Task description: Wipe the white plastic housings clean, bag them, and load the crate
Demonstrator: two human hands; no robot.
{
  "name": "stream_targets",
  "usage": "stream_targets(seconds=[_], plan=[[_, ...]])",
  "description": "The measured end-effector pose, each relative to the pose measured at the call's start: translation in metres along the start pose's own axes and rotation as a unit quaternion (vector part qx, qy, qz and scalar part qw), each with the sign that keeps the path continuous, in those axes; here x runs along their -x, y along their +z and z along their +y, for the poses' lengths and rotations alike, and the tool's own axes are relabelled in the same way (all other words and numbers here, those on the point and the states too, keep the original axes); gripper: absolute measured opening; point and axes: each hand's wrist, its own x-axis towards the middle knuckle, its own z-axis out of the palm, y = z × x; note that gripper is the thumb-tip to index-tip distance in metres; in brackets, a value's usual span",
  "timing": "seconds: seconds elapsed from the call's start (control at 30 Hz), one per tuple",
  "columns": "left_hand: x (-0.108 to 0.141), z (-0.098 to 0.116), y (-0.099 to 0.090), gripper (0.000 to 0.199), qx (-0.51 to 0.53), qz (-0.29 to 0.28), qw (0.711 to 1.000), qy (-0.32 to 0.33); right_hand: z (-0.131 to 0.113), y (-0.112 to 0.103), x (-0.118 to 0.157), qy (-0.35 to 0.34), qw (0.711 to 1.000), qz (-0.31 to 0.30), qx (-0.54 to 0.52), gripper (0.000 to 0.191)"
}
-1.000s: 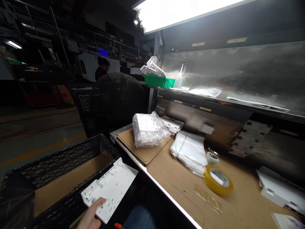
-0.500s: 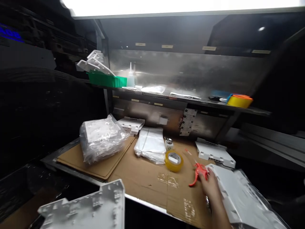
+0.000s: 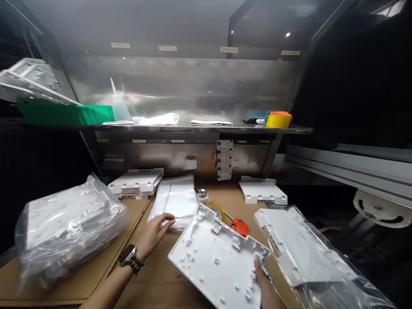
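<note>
My right hand (image 3: 266, 285) grips a white plastic cover (image 3: 222, 257) by its right edge, thumb on the near face. The cover is tilted, its ribbed inner side with small posts toward me. My left hand (image 3: 156, 234), with a watch (image 3: 128, 254) and a beaded bracelet on the wrist, is at the front edge of a stack of clear plastic bags (image 3: 175, 199). Its thumb and fingertips are slightly apart; contact with a bag is not clear. Behind the cover lie a red air blow gun (image 3: 240, 226) and a partly hidden roll of yellow tape (image 3: 219, 212).
Bagged white covers stand at left (image 3: 71, 219) and right (image 3: 309, 253). Bare covers lie at back left (image 3: 137, 180) and back right (image 3: 262, 191). A small metal-topped bottle (image 3: 202, 195) stands behind the tape. The shelf above holds a green bin (image 3: 96, 115) and a squeeze bottle (image 3: 120, 107).
My right hand has let go of the red air blow gun and now holds the white cover, brought in from the lower left. My left hand has come into view by the bags. The view has shifted.
</note>
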Motion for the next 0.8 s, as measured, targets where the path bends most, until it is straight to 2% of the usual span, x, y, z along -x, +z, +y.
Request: stream_targets(seconds=[0.13, 0.3, 0.4, 0.53, 0.63, 0.8], plan=[[-0.040, -0.019, -0.006, 0.039, -0.087, 0.041, 0.993, 0.061, -0.017, -0.031, -0.001, 0.028, 0.994, 0.103, -0.015, 0.079], [-0.063, -0.020, -0.022, 0.046, -0.150, 0.020, 0.986, 0.073, -0.013, -0.050, 0.000, 0.049, 0.989, 0.134, -0.047, 0.092], [-0.082, -0.013, -0.038, 0.052, -0.156, -0.023, 0.986, 0.047, -0.010, -0.048, 0.000, 0.040, 0.989, 0.131, -0.061, 0.097], [-0.105, -0.008, -0.060, 0.034, -0.117, -0.107, 0.987, -0.017, -0.013, -0.030, 0.004, 0.027, 0.984, 0.128, -0.118, 0.101], [-0.111, -0.007, -0.067, 0.031, -0.081, -0.105, 0.991, -0.019, -0.020, -0.017, 0.009, 0.031, 0.978, 0.115, -0.172, 0.100], [-0.103, 0.002, -0.056, 0.050, -0.065, -0.078, 0.995, 0.007, -0.023, -0.016, 0.014, 0.022, 0.978, 0.101, -0.183, 0.095]])
